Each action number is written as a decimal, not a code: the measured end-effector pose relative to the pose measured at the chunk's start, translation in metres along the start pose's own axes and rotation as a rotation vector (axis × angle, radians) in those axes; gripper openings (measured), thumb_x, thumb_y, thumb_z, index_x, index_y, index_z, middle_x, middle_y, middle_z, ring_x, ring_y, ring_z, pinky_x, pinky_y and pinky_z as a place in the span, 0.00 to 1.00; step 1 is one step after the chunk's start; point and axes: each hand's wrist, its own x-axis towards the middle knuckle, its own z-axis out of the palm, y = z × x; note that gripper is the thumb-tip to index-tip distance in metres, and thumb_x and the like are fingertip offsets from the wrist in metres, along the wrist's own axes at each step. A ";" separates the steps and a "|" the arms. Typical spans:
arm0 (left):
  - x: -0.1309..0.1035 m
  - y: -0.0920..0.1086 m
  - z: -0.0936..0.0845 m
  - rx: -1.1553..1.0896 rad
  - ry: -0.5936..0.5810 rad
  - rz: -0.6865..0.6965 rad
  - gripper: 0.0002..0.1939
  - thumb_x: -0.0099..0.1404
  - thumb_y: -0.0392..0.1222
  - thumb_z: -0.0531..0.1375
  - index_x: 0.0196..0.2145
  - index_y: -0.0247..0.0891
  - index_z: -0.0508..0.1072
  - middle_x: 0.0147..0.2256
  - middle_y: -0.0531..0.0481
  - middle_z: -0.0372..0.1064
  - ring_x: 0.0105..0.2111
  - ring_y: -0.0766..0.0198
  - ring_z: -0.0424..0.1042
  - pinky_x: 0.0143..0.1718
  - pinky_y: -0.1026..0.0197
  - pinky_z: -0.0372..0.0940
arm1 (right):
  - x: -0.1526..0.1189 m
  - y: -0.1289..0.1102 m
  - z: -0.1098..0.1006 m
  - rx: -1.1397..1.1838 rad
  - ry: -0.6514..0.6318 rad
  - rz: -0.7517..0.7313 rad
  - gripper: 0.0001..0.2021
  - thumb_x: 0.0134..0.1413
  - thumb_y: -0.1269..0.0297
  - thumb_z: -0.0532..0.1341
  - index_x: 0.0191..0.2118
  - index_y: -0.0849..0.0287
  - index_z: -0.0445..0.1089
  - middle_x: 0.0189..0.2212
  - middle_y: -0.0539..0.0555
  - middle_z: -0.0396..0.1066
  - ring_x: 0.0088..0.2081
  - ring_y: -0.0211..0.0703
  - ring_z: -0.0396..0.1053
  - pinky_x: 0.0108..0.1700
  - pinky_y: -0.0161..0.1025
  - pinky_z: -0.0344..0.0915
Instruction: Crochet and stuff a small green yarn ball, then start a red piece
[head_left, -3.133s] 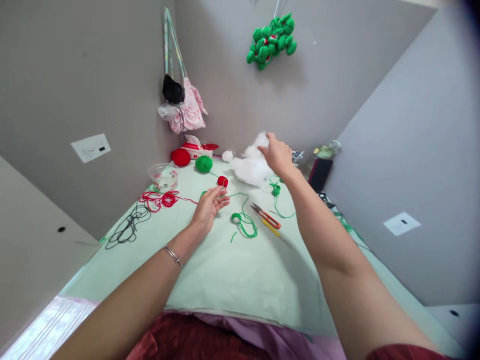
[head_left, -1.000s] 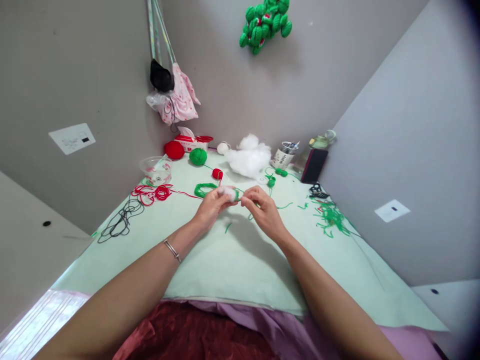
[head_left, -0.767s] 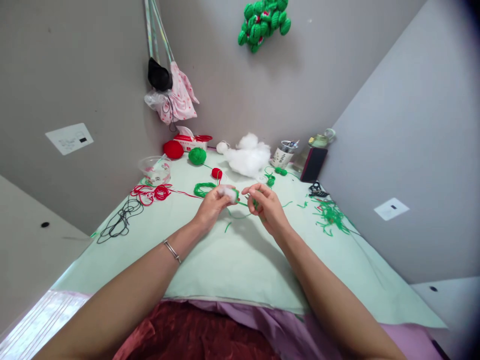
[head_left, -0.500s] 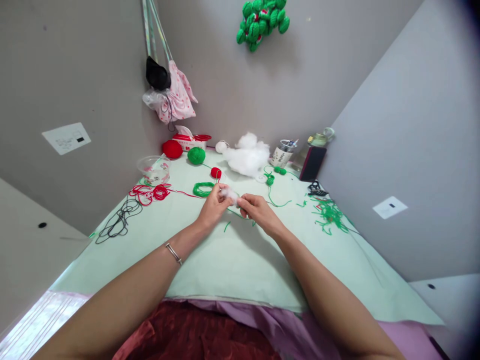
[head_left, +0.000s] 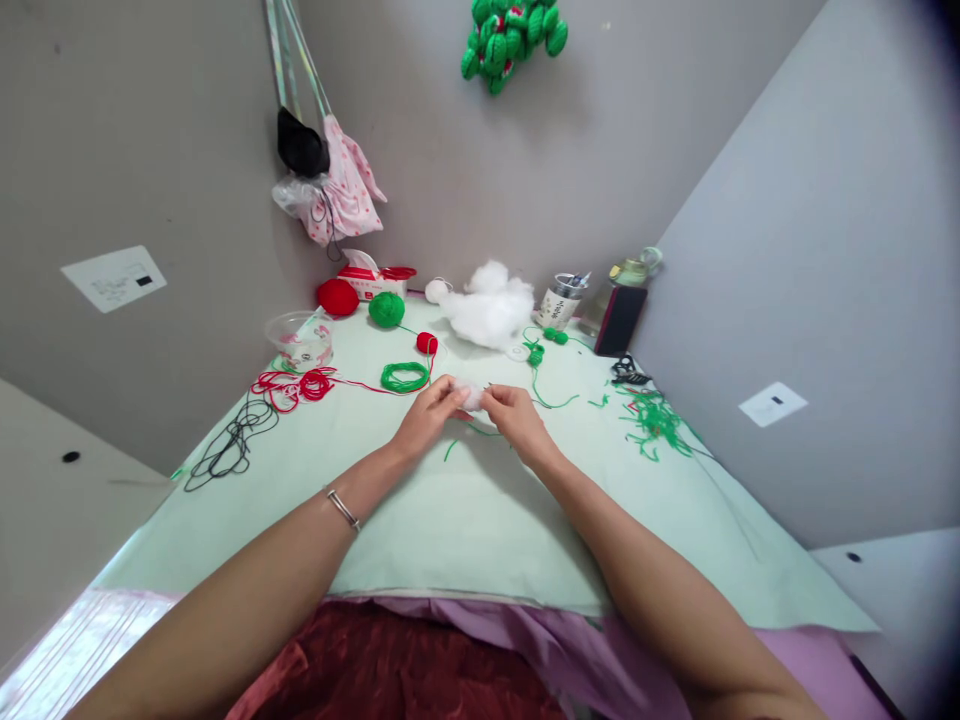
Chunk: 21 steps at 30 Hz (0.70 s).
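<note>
Standing in a corner of grey walls (head_left: pixel 435 170): table (head_left: pixel 450 545) under pale green cloth, fluff pile (head_left: pixel 489 308) far middle. White tuft (head_left: pixel 471 397) sits mid-table between left hand (head_left: pixel 429 418) and right hand (head_left: pixel 517 420). Both pinch it, nearly touching. Fingers hide most of it; dark tip (head_left: pixel 487 386) at right fingers too small to identify. Green bundle (head_left: pixel 512 42) cut off up top.

Over bench (head_left: pixel 465 545), centre: stuffing tuft (head_left: pixel 471 397) between left hand (head_left: pixel 431 415) and right hand (head_left: pixel 516 420). Behind hands, stuffing heap (head_left: pixel 491 312); right of heap, can (head_left: pixel 558 306), then phone (head_left: pixel 621 321) before bottle (head_left: pixel 631 271). Rear left: tissue box (head_left: pixel 375 285), tub (head_left: pixel 304 342) nearer front, yarn tangle (head_left: pixel 319 383) before tub. Yarn scraps (head_left: pixel 655 420) near right edge.
</note>
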 end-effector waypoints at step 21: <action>0.008 -0.014 -0.011 0.124 0.149 0.015 0.13 0.72 0.45 0.62 0.49 0.35 0.74 0.45 0.45 0.74 0.39 0.60 0.76 0.40 0.54 0.74 | -0.019 -0.023 0.008 0.006 -0.113 -0.155 0.10 0.55 0.58 0.60 0.27 0.57 0.68 0.20 0.45 0.59 0.24 0.37 0.54 0.29 0.36 0.49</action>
